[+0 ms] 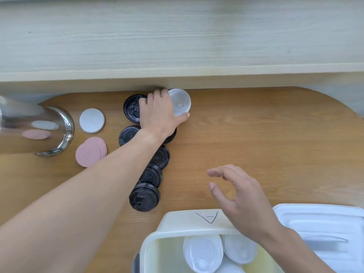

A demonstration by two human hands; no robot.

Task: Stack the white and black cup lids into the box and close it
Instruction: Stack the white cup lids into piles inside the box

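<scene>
- White plastic cup lid (pixel 180 102): lies at the far edge of the counter (pixel 256 134), against the raised wooden ledge (pixel 177 46). Judged very light, thin and springy, smooth enough to slip; best taken across the rim, thumb opposite fingers.
- Left hand (pixel 159 113): reached far across, fingers curled over the lid's left rim, thumb tip at its near edge; it appears to be grasping this lid.
- Black lids (pixel 144 197): several, scattered in a line from far centre toward the near side, partly under the left forearm; one short nested stack sits nearest. Judged equally light, stiff at the rim.
- Box (pixel 189 219): cream plastic, open, at the near edge; white lids (pixel 202 253) already lie inside.
- Right hand (pixel 236 194): hovers above the box's far rim, fingers loosely spread, grasping nothing.
- Box cover (pixel 325 229): white, lying just right of the box.
- Left side: white discs (pixel 92 120), pink discs (pixel 90 151), a metal canister (pixel 39 129).
</scene>
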